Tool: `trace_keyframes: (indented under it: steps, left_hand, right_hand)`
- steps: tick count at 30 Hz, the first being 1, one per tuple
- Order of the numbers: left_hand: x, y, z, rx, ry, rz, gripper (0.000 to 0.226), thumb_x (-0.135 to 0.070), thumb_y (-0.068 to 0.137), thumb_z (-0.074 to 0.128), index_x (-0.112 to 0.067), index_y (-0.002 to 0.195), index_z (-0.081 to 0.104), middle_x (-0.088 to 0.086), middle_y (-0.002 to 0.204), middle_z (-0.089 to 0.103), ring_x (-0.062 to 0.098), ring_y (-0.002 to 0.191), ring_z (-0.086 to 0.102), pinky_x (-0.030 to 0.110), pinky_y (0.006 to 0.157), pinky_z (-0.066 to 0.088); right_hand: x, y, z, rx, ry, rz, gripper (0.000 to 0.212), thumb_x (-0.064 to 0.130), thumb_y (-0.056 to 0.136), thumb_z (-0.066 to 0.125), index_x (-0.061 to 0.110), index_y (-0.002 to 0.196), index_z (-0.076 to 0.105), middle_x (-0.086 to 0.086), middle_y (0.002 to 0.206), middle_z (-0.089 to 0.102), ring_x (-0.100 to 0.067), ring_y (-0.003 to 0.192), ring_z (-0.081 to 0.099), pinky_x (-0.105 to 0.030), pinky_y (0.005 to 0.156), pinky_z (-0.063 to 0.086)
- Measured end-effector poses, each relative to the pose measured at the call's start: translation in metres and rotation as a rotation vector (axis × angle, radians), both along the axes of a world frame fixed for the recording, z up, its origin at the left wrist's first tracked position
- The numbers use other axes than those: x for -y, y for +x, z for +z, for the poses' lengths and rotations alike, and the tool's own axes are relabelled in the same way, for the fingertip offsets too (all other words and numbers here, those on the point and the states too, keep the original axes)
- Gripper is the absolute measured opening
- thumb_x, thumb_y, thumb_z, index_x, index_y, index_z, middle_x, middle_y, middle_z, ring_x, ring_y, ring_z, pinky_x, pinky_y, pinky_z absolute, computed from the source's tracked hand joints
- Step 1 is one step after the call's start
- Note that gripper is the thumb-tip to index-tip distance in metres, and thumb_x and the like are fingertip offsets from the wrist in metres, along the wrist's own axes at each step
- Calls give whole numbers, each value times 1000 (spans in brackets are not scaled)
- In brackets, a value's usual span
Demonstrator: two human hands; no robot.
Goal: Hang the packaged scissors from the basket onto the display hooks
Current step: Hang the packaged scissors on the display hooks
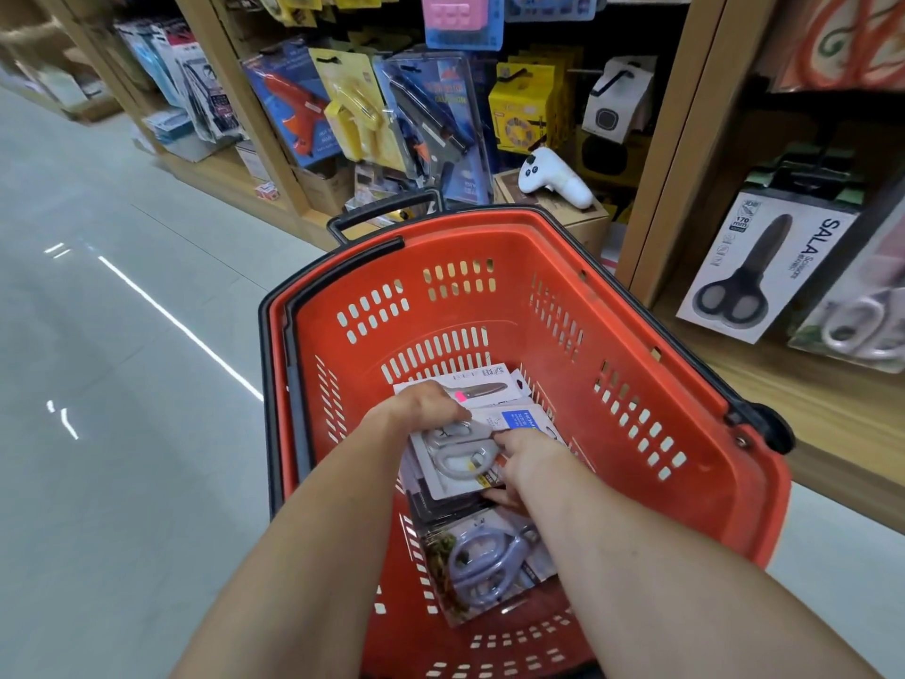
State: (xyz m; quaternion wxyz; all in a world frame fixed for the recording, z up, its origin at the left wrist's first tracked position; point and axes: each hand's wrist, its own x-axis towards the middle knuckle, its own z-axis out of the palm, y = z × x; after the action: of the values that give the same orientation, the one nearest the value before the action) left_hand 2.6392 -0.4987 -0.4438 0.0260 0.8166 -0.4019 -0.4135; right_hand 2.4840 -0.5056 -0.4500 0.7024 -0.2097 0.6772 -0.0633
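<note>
Red perforated plastic basket (636, 345) held a pile of carded scissors. Both hands reached in: the left hand (425, 403) gripped the top edge of a white card of grey-handled scissors (458, 455), fingers curled over it at 12 o'clock, while the right hand (526, 460) pinched its 3 o'clock edge. Lilac-handled packaged scissors (482, 563) lay at 6 o'clock.

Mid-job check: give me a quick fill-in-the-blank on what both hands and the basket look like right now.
1. Both hands reach into the ____ basket.
2. The left hand and right hand hold a pack of scissors with ____ handles.
3. Nearer the person lies a pack of scissors with ____ handles.
4. The black-handled scissors pack hangs on the person's ____ side.

Missing words: red; white; purple; right
</note>
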Motion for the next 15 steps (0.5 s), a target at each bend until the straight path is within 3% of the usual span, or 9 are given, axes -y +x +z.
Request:
trace_keyframes:
  steps: [4, 8, 12, 15]
  left_hand:
    - [4, -1, 6, -61, -52, 102, 56, -52, 95, 68, -10, 133, 67, 8, 136, 68, 29, 122, 65, 46, 113, 49]
    - [8, 1, 10, -85, -88, 156, 54, -49, 93, 73, -10, 130, 67, 8, 130, 71, 28, 115, 68, 43, 110, 52]
    - [3, -2, 8, -8, 1, 31, 51, -42, 95, 71, -13, 137, 66, 7, 140, 63, 27, 124, 61, 38, 107, 49]
    - [2, -6, 7, 2, 58, -49, 48, -40, 98, 67, -18, 141, 61, 5, 148, 55, 27, 132, 54, 38, 108, 43]
  right_hand:
    - [5, -3, 1, 30, 8, 37, 26, 19, 106, 53, 9, 83, 62, -6, 39, 60, -27, 81, 66, -52, 101, 54]
    - [9, 0, -2, 28, 20, 29, 27, 19, 106, 52, 11, 82, 63, -4, 39, 60, -25, 68, 64, -51, 99, 56]
    - [10, 0, -6, 0, 32, 22, 39, 29, 111, 43, 10, 83, 62, -5, 40, 61, -25, 52, 65, -49, 89, 58]
    - [6, 0, -12, 8, 45, -2, 47, 39, 112, 39, 9, 86, 64, -9, 44, 64, -28, 59, 66, -52, 95, 58]
